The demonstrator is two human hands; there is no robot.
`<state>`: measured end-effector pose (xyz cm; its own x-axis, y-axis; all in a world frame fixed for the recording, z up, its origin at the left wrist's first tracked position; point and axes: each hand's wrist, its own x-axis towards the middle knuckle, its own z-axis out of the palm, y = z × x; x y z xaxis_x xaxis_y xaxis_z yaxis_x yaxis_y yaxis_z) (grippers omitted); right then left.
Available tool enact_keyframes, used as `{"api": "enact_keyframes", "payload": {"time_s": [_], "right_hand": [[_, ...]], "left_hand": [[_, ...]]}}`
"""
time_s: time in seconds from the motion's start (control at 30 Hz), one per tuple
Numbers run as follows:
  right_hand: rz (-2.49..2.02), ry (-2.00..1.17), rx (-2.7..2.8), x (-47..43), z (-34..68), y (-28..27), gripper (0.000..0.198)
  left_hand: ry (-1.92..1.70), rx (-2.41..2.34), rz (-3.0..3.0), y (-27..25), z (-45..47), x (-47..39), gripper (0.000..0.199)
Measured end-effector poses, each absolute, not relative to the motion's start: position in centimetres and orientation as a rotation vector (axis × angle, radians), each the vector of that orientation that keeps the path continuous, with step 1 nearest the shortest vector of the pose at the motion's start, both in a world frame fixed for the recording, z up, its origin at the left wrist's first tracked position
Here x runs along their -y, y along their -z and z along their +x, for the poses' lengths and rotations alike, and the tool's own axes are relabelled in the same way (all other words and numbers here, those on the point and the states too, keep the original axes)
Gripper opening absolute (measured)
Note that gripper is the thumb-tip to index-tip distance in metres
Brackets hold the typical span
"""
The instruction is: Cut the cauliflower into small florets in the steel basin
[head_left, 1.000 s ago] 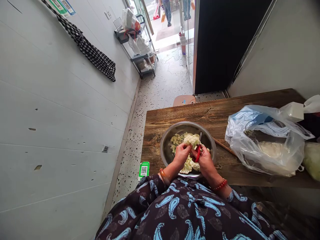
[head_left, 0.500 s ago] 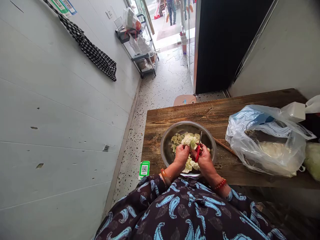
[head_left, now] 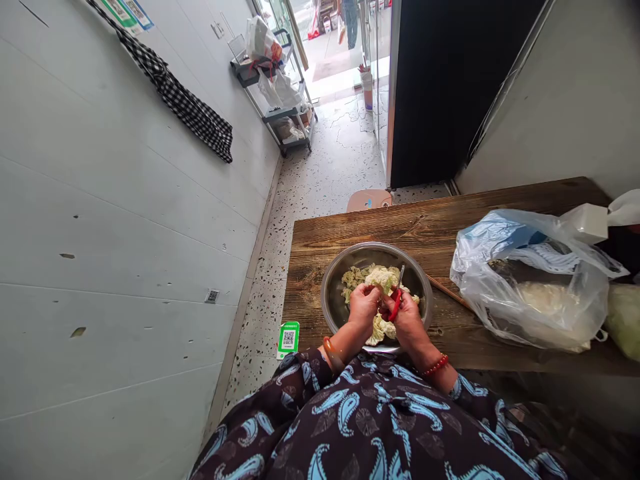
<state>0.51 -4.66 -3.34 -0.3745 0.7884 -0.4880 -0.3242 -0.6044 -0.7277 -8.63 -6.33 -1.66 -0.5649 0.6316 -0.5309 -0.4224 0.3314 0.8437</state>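
A steel bowl (head_left: 327, 301) with cauliflower florets (head_left: 353, 277) in it stands on the wooden table in front of me. Over the bowl, my left hand (head_left: 364, 308) is closed on a larger piece of cauliflower (head_left: 383, 277). My right hand (head_left: 406, 320) grips red-handled scissors (head_left: 395, 305), whose metal blades point away from me beside that piece. Both hands are close together, with the fingertips nearly meeting. My fingers partly hide the scissor handles and the underside of the cauliflower.
On the wooden table (head_left: 320, 250) to the right lies a clear plastic bag (head_left: 530, 320). Chopsticks (head_left: 450, 292) lie between bowl and bag. A green QR card (head_left: 289, 339) is at the left edge. A loaded cart (head_left: 275, 110) stands by the doorway, where a person (head_left: 351, 23) shows outside.
My left fingers have shifted slightly on the cauliflower, and the piece has turned a little. The scissors have tilted slightly. Outside, the person has changed position.
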Motion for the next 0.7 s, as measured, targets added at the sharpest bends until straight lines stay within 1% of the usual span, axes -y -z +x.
{"api": "enact_keyframes", "payload": {"time_s": [0.17,0.43,0.6,0.7], "right_hand": [[-1.092,-2.071,0.716,4.7,0.5,3.8,0.047],[-0.982,-2.181,0.684,4.1,0.9,2.3,0.028],[-1.052,-2.161,0.506,4.2,0.9,1.9,0.025],[-1.085,-2.186,0.397,4.2,0.9,1.9,0.025]], "left_hand": [[-1.445,-1.608,0.207,1.2,-8.8,6.3,0.034],[-1.465,-1.465,0.377,-0.3,-8.6,6.2,0.038],[-1.442,-1.5,0.463,-0.6,-8.2,6.5,0.036],[-1.421,-1.541,0.55,-0.4,-8.1,6.8,0.03]]}}
